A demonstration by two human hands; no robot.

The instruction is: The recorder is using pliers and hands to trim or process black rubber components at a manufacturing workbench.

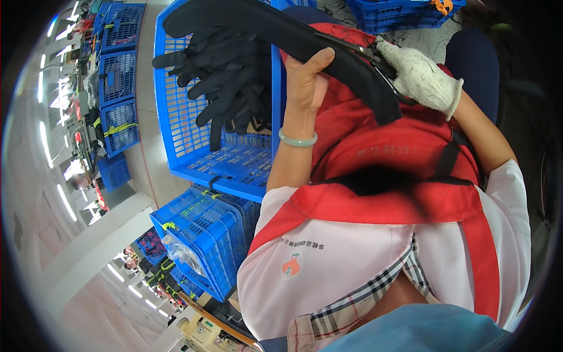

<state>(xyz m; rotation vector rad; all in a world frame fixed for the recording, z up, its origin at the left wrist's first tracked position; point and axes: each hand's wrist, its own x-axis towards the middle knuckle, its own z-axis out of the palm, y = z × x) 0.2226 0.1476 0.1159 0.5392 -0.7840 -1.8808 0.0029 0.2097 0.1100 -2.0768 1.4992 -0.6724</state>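
Observation:
My left hand [306,75] is bare, with a pale green bangle on the wrist. It grips a long black padded strap [275,29] that runs from the upper left down to the right across my lap. My right hand [423,77] wears a white knit glove and is closed on a thin dark cutting tool [384,69] that looks like scissors, pressed against the strap's right end. Both hands are held over a red apron [387,146].
A large blue plastic crate [176,117] on my left holds a pile of similar black straps [226,88]. More blue crates [205,234] are stacked below it, others stand at the far left and top right [399,14]. The floor is pale concrete.

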